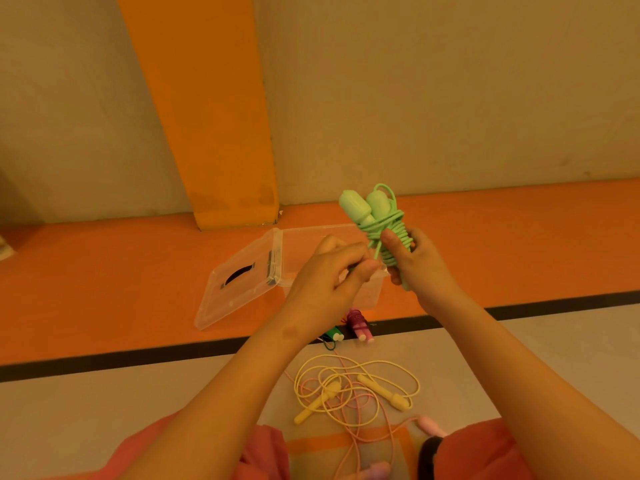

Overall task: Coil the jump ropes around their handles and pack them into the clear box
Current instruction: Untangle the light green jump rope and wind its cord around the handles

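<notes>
My right hand (420, 263) grips a light green jump rope (375, 216) by its two paired handles, held upright with the cord coiled round them. My left hand (332, 275) pinches the loose end of the green cord just left of the bundle. Behind my hands stands the clear box (372, 296) on the orange floor, its lid (239, 282) hinged open to the left. A yellow rope (349, 389) and a pink rope (426, 424) lie uncoiled and tangled on the grey floor near my knees. A coiled dark pink rope (360, 323) and a dark green rope (332, 336) lie in front of the box.
A black stripe (104, 363) separates the orange floor from the grey floor. An orange pillar (214, 133) rises from the wall behind the box. My knees in red trousers (485, 452) frame the bottom of the view.
</notes>
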Demonstrator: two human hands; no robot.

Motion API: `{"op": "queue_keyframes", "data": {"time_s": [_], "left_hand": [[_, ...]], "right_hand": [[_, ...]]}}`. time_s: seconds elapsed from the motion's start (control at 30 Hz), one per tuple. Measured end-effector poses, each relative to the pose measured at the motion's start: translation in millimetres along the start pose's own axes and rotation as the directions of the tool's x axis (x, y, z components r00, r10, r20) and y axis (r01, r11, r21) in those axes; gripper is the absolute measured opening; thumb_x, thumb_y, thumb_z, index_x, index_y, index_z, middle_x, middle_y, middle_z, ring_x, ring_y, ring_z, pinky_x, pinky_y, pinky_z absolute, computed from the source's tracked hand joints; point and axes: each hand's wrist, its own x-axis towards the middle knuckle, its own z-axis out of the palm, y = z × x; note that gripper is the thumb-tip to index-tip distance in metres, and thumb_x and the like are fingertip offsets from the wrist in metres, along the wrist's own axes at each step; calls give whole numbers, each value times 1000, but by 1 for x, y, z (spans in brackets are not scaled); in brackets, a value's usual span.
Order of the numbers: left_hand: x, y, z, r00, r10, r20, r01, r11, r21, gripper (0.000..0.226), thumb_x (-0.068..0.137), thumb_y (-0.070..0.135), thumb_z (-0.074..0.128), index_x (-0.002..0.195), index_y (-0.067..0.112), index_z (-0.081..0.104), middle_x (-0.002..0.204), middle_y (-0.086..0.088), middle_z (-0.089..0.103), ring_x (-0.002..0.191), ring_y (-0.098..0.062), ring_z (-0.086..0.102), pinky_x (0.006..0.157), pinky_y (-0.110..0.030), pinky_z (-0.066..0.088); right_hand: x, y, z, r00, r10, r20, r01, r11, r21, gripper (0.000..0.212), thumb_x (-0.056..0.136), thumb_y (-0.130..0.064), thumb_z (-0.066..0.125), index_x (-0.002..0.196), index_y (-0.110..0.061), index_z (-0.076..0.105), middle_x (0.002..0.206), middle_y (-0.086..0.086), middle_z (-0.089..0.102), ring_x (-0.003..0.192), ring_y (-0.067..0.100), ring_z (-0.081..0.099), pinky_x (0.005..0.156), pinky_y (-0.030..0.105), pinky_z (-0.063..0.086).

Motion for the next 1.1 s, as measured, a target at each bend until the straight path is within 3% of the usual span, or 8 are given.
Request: {"op": "queue_keyframes", "data": {"time_s": [0.17, 0.3, 0.4, 0.5, 0.63, 0.73, 0.9, 1.1], "left_hand": [[3, -16, 4, 991, -60, -122, 63, 998, 23, 18, 90, 35, 59, 100, 21, 66, 97, 13, 60, 98, -3, 51, 81, -26, 45], [7, -18, 9, 944, -268, -194, 229, 953, -199, 41, 85, 26, 70, 122, 30, 50, 123, 11, 50, 108, -4, 53, 81, -11, 45], [13, -24, 16, 910, -383, -160, 332, 903, -273, 44, 86, 27, 69, 126, 18, 53, 122, 9, 53, 116, -8, 50, 92, -21, 40], [20, -33, 18, 864, -473, -173, 393, 847, -358, 38, 88, 22, 67, 124, 12, 56, 115, 7, 58, 111, -9, 53, 87, -17, 42], [27, -45, 15, 831, -505, -234, 395, 832, -390, 31, 87, 15, 68, 116, 8, 59, 104, 8, 59, 104, -12, 58, 92, -26, 44], [32, -56, 15, 807, -529, -264, 438, 835, -334, 28, 83, 17, 72, 109, 7, 64, 102, 5, 62, 103, -15, 61, 82, -16, 42], [48, -69, 16, 803, -592, -67, 542, 772, -331, 25, 87, 18, 69, 110, 15, 59, 97, -6, 61, 89, -17, 59, 77, -31, 48], [55, -110, 55, 712, -687, 144, 668, 601, -439, 25, 86, 5, 68, 104, 8, 51, 110, -28, 60, 91, -30, 62, 79, -35, 55]], "right_hand": [[-2, 8, -1, 1000, -18, -15, 17, 997, -78, 40, 89, -38, 58, 110, -7, 45, 72, 7, 54, 42, 8, 44, 38, 20, 36], [-4, 10, 5, 1000, 17, 23, -16, 999, -40, 38, 90, -39, 56, 112, -11, 45, 77, 6, 55, 48, 11, 49, 42, 21, 41], [-8, 12, 15, 997, 24, 71, -23, 1000, -11, 28, 93, -35, 53, 113, -17, 45, 78, 6, 57, 54, 16, 53, 45, 24, 46], [-9, 15, 26, 991, 66, 118, -77, 994, 84, 15, 93, -29, 53, 103, -21, 46, 80, 7, 62, 57, 20, 57, 56, 35, 52], [-2, 22, 32, 978, 136, 155, -147, 987, 60, 33, 92, -30, 56, 120, -15, 46, 97, 7, 66, 87, 28, 66, 82, 48, 53], [9, 26, 27, 956, 194, 219, -199, 980, -2, 39, 91, -29, 60, 126, -17, 48, 104, 6, 66, 101, 27, 65, 81, 45, 55], [34, 34, 10, 928, 276, 252, -275, 961, -40, 38, 89, -28, 63, 122, -16, 51, 110, 13, 63, 94, 26, 65, 68, 37, 56], [57, 83, -9, 898, 359, 252, -340, 933, -119, 32, 88, -27, 63, 118, -16, 58, 97, 5, 66, 86, 17, 64, 75, 35, 52]]}}
